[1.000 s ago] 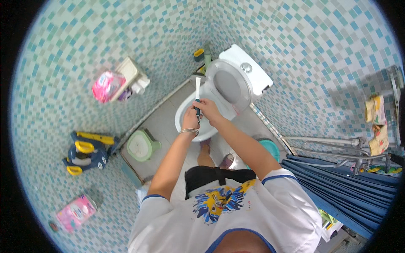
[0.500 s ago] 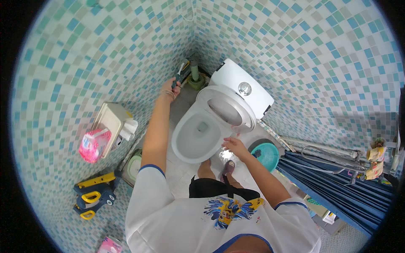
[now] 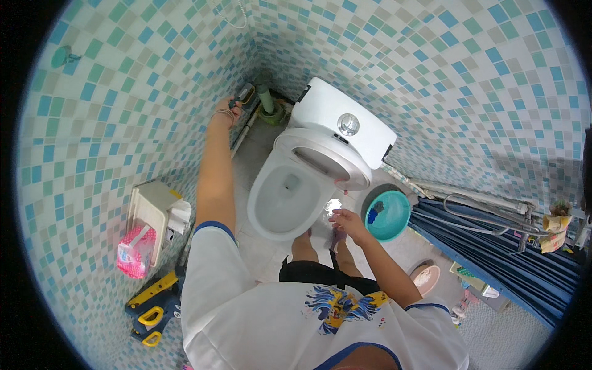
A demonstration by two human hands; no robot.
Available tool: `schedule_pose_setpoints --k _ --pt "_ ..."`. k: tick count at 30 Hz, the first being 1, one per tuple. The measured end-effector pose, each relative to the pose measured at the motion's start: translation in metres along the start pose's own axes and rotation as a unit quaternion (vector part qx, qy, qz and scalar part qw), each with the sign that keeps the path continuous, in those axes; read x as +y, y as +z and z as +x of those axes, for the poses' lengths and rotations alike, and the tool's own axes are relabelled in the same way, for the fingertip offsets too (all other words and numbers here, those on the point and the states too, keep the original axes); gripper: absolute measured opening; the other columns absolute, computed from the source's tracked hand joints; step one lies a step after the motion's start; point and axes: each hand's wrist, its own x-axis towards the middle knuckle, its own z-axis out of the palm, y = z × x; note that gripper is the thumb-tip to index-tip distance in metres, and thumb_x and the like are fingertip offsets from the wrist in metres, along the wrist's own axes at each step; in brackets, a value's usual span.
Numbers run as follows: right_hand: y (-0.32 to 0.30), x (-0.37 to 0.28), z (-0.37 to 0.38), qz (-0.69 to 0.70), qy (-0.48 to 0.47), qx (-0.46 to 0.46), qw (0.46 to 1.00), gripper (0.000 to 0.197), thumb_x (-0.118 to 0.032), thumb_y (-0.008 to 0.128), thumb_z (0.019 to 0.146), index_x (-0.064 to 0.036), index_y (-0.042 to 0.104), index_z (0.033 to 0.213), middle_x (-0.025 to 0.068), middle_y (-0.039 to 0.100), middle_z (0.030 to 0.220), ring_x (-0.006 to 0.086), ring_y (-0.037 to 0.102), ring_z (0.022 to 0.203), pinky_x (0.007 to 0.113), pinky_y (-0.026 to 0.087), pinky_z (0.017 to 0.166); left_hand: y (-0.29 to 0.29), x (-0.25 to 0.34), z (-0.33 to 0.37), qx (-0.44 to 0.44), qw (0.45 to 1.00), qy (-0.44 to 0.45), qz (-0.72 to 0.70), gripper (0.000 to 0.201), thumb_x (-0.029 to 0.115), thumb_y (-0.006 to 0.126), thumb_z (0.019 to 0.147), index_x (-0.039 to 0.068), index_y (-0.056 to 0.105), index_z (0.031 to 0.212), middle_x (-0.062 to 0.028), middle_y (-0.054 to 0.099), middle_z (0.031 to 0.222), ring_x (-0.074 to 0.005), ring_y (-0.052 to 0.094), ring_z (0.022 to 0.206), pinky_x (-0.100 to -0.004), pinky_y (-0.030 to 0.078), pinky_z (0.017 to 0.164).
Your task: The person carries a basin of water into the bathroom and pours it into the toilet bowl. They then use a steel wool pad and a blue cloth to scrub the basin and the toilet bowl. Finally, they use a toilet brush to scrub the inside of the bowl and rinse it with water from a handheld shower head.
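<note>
At the left wall near the far corner, my left hand (image 3: 228,111) is closed round the dark handle of what looks like a toilet brush (image 3: 233,102). Right beside it, a dark holder with a yellowish rim (image 3: 247,94) is on the wall; whether the brush head sits inside I cannot tell. My right hand (image 3: 350,226) hangs loosely over the floor between the toilet bowl and a basin, fingers slightly bent and apart, nothing visible in them. The white toilet (image 3: 262,216) stands before me with its lid and seat raised against the cistern (image 3: 364,117).
A green pipe (image 3: 265,100) rises in the corner behind the toilet. To the right are a turquoise basin (image 3: 398,216) of water with a blue item, a pink tub (image 3: 425,279) and a blue curtain (image 3: 468,253). A wall box (image 3: 154,203) and a folded blue-yellow item (image 3: 154,305) are left.
My left hand has moved left with the brush, whose light shaft showed before and is now mostly out of sight. My right hand has drawn slightly nearer me and towards the basin.
</note>
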Motion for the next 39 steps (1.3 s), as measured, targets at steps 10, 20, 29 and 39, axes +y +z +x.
schedule_pose_setpoints --k 10,20,29,39 --pt "-0.019 0.03 -0.008 0.039 0.015 0.023 0.999 0.044 -0.022 0.056 0.084 0.0037 0.044 0.119 0.0089 0.061 0.096 0.0136 0.058 0.076 0.025 0.046 0.07 0.017 0.013 0.045 0.015 0.989 0.049 -0.136 0.049 0.022 0.053 0.087 -0.001 0.031 0.124 -0.0246 0.049 0.094 -0.021 0.051 0.066 -0.0319 0.05 0.054" --pt "-0.051 0.059 -0.022 0.082 -0.01 0.074 0.994 0.04 -0.027 0.055 0.084 -0.0014 0.051 0.115 0.0069 0.061 0.094 0.0124 0.056 0.077 0.025 0.046 0.065 -0.042 -0.106 -0.007 -0.147 0.981 0.101 0.079 0.052 0.031 0.047 0.089 0.002 0.028 0.128 -0.0181 0.051 0.102 -0.0258 0.052 0.088 -0.0388 0.046 0.079" --pt "-0.131 0.145 -0.091 0.142 -0.008 0.14 0.98 0.038 -0.03 0.055 0.083 -0.0037 0.053 0.111 0.0065 0.061 0.093 0.0147 0.056 0.078 0.029 0.045 0.068 -0.135 -0.334 -0.106 -0.038 0.978 -0.076 0.189 0.023 0.025 0.055 0.083 0.003 0.05 0.09 -0.0087 0.055 0.08 -0.0188 0.053 0.069 -0.0351 0.049 0.064" --pt "-0.252 0.334 -0.192 0.234 -0.03 0.204 0.95 0.038 -0.034 0.056 0.083 -0.0057 0.054 0.107 0.0044 0.058 0.094 0.0154 0.055 0.077 0.03 0.046 0.067 -0.041 -0.572 -0.254 -0.221 0.835 -0.013 0.503 0.022 0.022 0.053 0.084 0.007 0.056 0.101 -0.0038 0.056 0.082 -0.0143 0.053 0.063 -0.027 0.047 0.058"
